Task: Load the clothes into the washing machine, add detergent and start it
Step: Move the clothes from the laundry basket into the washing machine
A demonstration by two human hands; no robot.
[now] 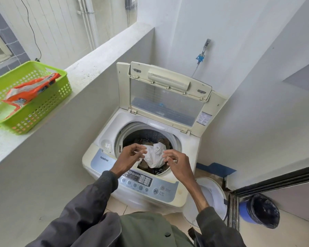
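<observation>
A white top-loading washing machine point(189, 157) stands in the corner with its lid point(166, 97) propped upright. Its drum holds dark clothes point(161, 139) with a crumpled white garment point(154, 155) on top. My left hand point(130, 157) and my right hand point(177, 161) hover over the drum's front edge, one on each side of the white garment, fingers spread and holding nothing. The control panel point(144, 184) lies just below my wrists. An orange detergent bag point(30, 90) lies in a green basket point(43, 111) on the ledge to the left.
A concrete ledge point(89, 66) runs along the left above the machine. A white laundry hamper point(210, 195) stands on the floor right of the machine, with a blue bucket point(259, 211) beyond a door frame. A tap point(204, 49) with hose is on the back wall.
</observation>
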